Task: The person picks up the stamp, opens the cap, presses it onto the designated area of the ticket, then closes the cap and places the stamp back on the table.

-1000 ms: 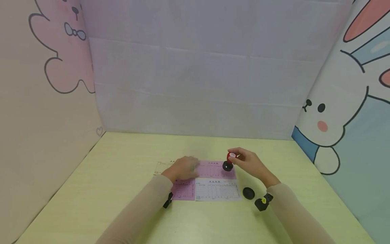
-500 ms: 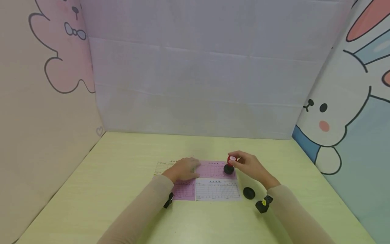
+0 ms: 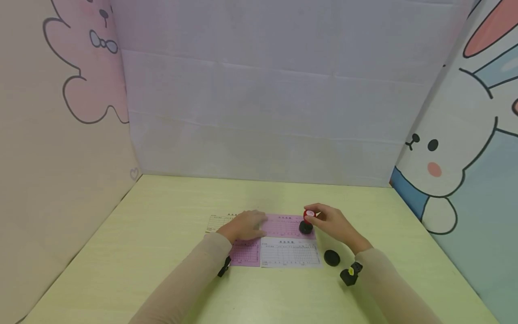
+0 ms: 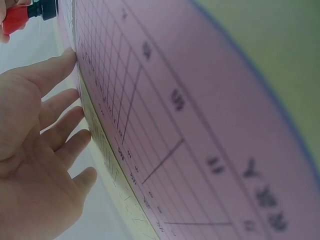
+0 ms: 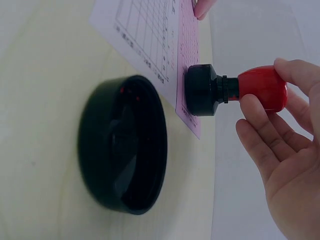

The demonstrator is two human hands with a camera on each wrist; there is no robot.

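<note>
My right hand [image 3: 332, 223] pinches the red knob of a round stamp [image 5: 262, 89] between thumb and fingers. The stamp's black base [image 5: 200, 90] stands on the right part of the upper pink form [image 3: 282, 225]. My left hand [image 3: 246, 225] rests with outstretched fingers on the sheets, at the left end of that same form. In the left wrist view its fingertips [image 4: 70, 57] touch the paper's edge. A white form [image 3: 289, 253] lies below the upper pink one. Left of it is another pink form [image 3: 245, 254], and a yellowish form [image 3: 218, 221] is partly under the left hand.
The black stamp cap [image 3: 332, 258] lies hollow side up on the table [image 3: 162, 270], right of the white form. Cartoon-printed walls [image 3: 435, 153] stand left and right, and a pale cloth [image 3: 259, 90] hangs at the back.
The stamp and my right hand have come down and slightly towards me on the pink form. My left hand, blurred earlier, has settled on the sheets. The view has shifted slightly.
</note>
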